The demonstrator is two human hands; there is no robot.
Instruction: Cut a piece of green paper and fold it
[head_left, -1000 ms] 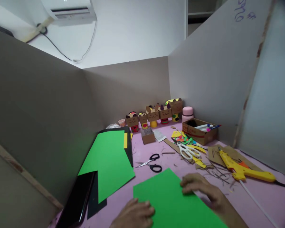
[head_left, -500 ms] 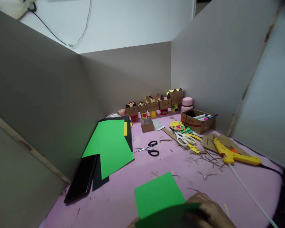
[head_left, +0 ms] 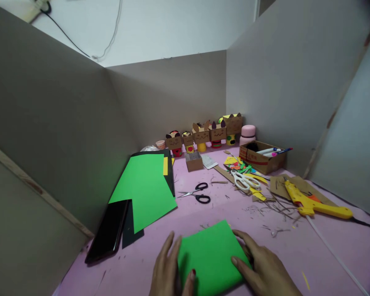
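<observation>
A piece of green paper, folded over on itself, lies at the front middle of the table. My left hand is at its left edge, fingers stretched along the side and the thumb pressing on top. At the right edge my right hand grips the paper, thumb on the upper face and fingers around the far side. Beyond the paper rest black-handled scissors with their blades parted. Larger green sheets lie to the left on black paper, beside a dark phone.
On the right are a yellow glue gun with its cord, white scissors, paper scraps and a cardboard box of pens. Several cardboard animal figures stand along the back partition, near a pink jar. Grey partitions enclose the table.
The raised near part of the green paper has folded down over the rest. My left hand has come into fuller view on the left edge, and my right hand now presses the right side.
</observation>
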